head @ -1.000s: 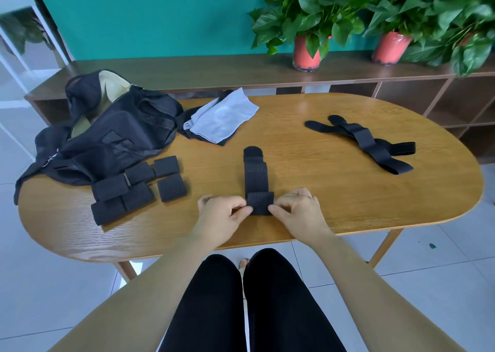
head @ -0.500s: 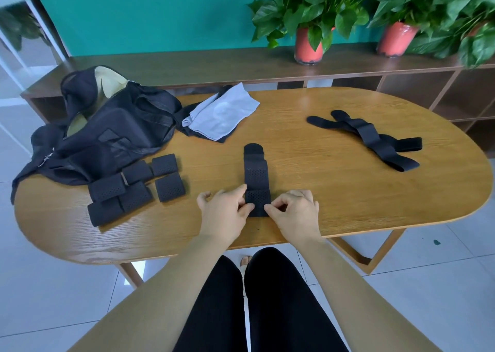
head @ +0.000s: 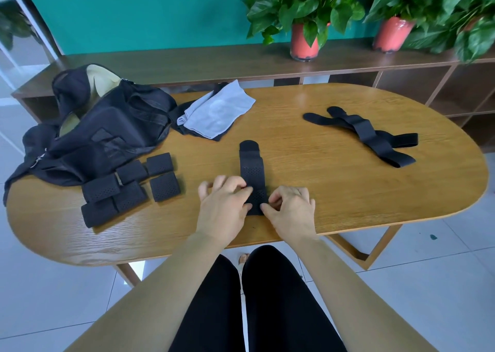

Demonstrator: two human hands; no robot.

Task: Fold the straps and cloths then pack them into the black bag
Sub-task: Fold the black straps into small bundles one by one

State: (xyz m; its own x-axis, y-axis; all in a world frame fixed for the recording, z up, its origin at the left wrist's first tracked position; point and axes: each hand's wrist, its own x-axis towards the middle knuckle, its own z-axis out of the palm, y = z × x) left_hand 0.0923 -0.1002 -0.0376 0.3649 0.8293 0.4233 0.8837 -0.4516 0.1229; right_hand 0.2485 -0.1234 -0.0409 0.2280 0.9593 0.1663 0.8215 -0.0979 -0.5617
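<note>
Near the counter (head: 321, 191) edge at 6 o'clock, the strap (head: 253, 176) lies flat, running lengthwise toward 12 o'clock with a rounded tab at the far end. Its near end is doubled over, and that fold sits right between my two grips. Left grip (head: 223, 207) pinches the fold's left edge with thumb and index. Its other fingers are spread and blurred, so I can't tell if they touch. Right grip (head: 290, 212) pinches the right edge, thumb against curled fingers. So both are grasping the strap, neither released.

Handling, my guess: light, soft perforated fabric, limp, not fragile, matte so not slippery. It's probably springy, so the fold likely opens if let go and I'd keep pressure on the crease. Best hold is the side edges of the folded part, as now. The tab may be a fastener, can't confirm.

Relative to the grips, the folded end is inside both pinches. The rest runs away from them toward 12 o'clock, free on the counter. Folded straps (head: 128, 188) are at 9 o'clock, bag (head: 107, 137) at 10, cloths (head: 217, 110) at 11 and loose straps (head: 367, 134) at 2, all well apart from my grips.
</note>
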